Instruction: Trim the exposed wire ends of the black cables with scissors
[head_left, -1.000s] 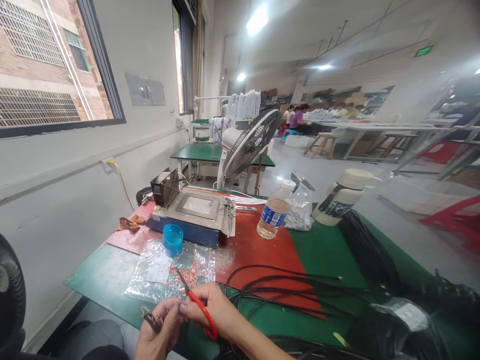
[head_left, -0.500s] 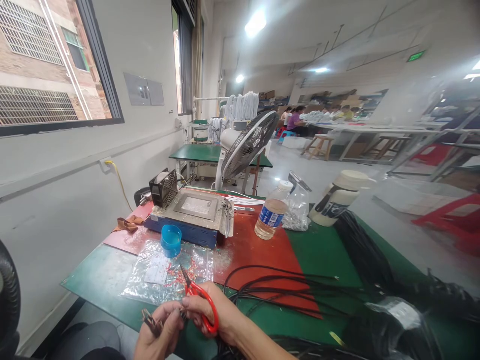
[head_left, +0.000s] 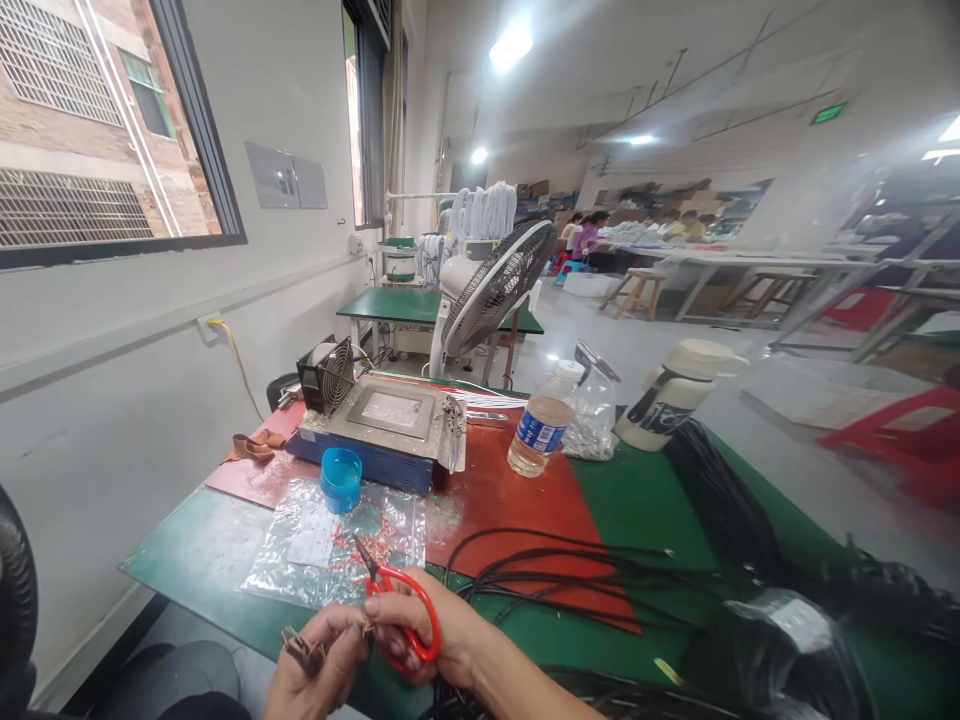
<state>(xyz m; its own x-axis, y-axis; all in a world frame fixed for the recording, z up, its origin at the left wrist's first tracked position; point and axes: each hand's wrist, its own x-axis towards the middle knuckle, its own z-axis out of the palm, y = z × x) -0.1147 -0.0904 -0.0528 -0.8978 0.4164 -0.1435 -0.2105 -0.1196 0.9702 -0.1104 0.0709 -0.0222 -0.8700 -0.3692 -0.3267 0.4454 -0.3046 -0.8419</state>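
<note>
My right hand [head_left: 409,625] is closed around red-handled scissors [head_left: 429,625], whose dark blades point up and away to the left. Its thumb and fingertips meet those of my left hand [head_left: 326,655] at a small wire end [head_left: 367,629]. My left hand is closed on a bunch of dark cables, and their stripped, copper-coloured ends [head_left: 298,643] stick out on its left side. Beyond the hands lies a clear plastic bag [head_left: 270,560] strewn with small red and yellow scraps [head_left: 379,545]. A blue cup [head_left: 341,480] stands on the bag's far edge.
Behind the cup sits a blue-sided heating unit [head_left: 367,462] beside a small black fan [head_left: 327,378]. A labelled bottle [head_left: 538,425] and a cream jug [head_left: 671,395] stand to the right. Black cables [head_left: 540,570] spread across the right of the green table [head_left: 176,535].
The view has shifted very slightly. My hands stay together at the wire end, and the scissors have turned a little, their tips moving left.
</note>
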